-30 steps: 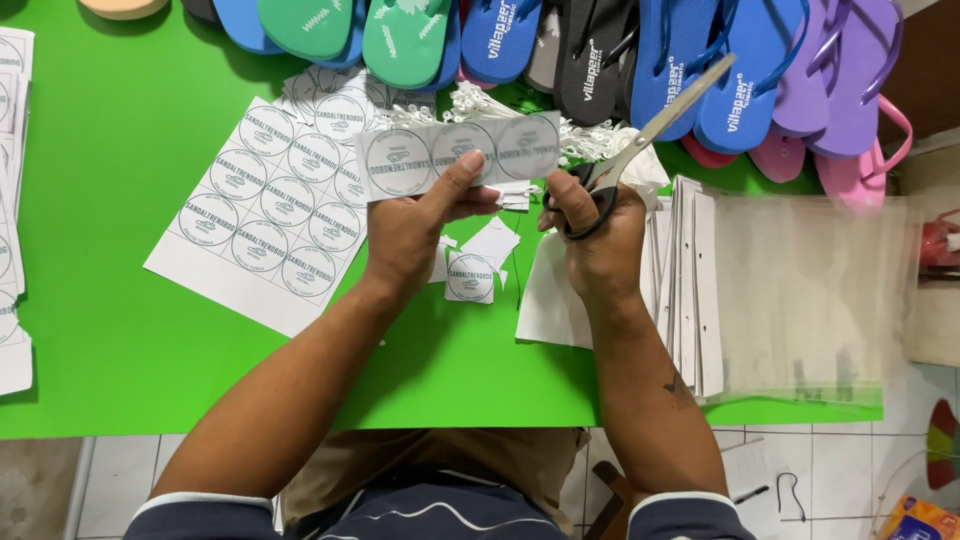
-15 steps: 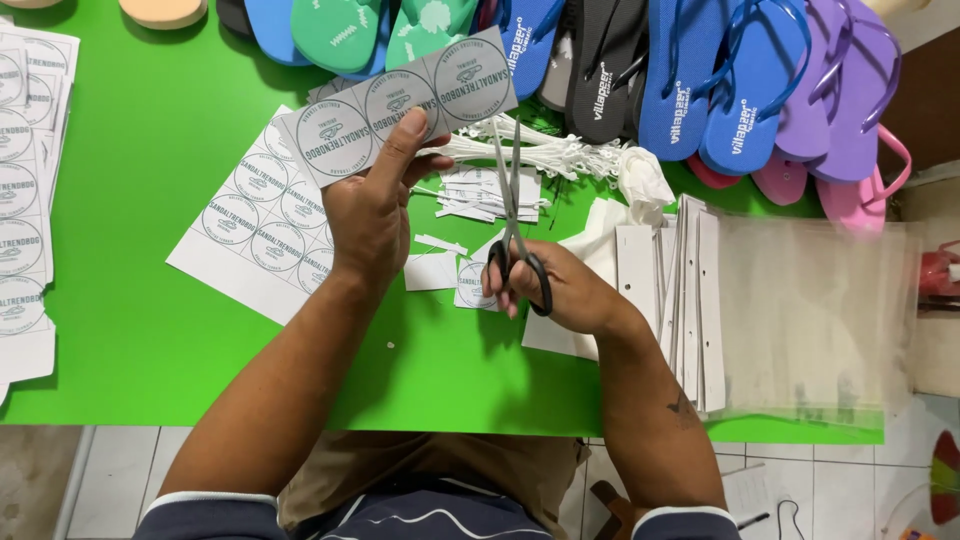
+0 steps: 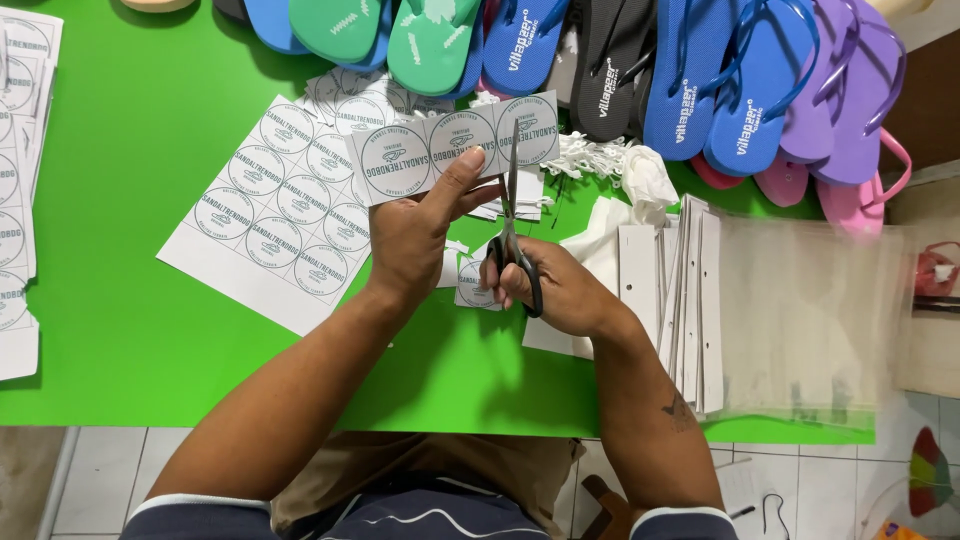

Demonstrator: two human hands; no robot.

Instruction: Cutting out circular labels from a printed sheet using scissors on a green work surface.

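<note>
A strip (image 3: pixel 455 148) of three round labels is held above a green table (image 3: pixel 120 330), pinched in the left hand (image 3: pixel 415 235) at its lower edge. The right hand (image 3: pixel 555 285) grips black scissors (image 3: pixel 512 235), blades upright and cutting into the strip between the second and third labels. Just left lies a label sheet (image 3: pixel 275 215); cut scraps (image 3: pixel 520 195) sit beneath. Flip-flops (image 3: pixel 700 70) line the far edge, and card stacks (image 3: pixel 690 300) and clear bags (image 3: pixel 810 320) lie to the right.
</note>
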